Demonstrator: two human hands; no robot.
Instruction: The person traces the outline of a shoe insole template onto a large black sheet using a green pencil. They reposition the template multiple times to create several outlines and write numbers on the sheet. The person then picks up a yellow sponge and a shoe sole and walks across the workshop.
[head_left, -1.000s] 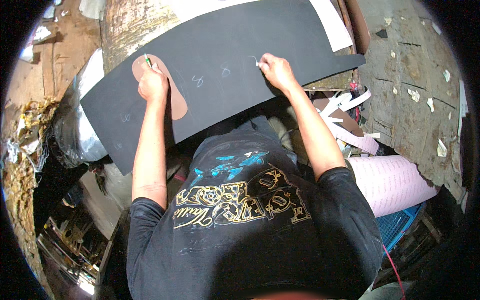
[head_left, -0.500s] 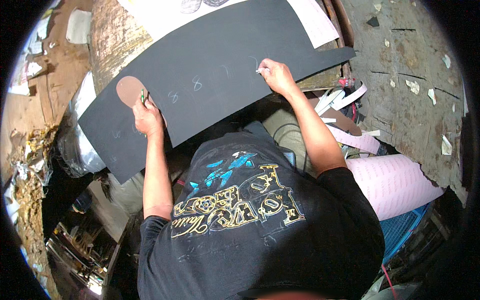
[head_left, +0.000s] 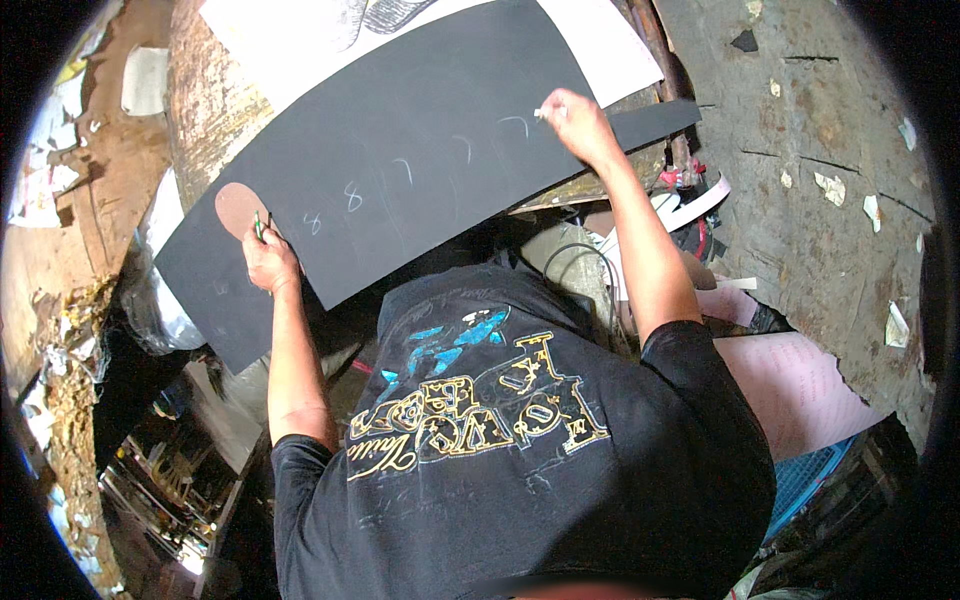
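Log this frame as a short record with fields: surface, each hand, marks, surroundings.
surface: large black sheet lying across a worn wooden bench
left hand: holds a thin green pen beside a brown oval template on the sheet
right hand: pinches a small white chalk piece on the sheet
marks: pale chalk marks in a row
surroundings: white paper under the sheet; pink roll lower right

black sheet (head_left: 420, 150): large, flat, chalk-marked, on workbench (head_left: 200, 110) | brown oval template (head_left: 238, 207): flat on sheet's left end | chalk (head_left: 541, 112): white, at sheet's right edge
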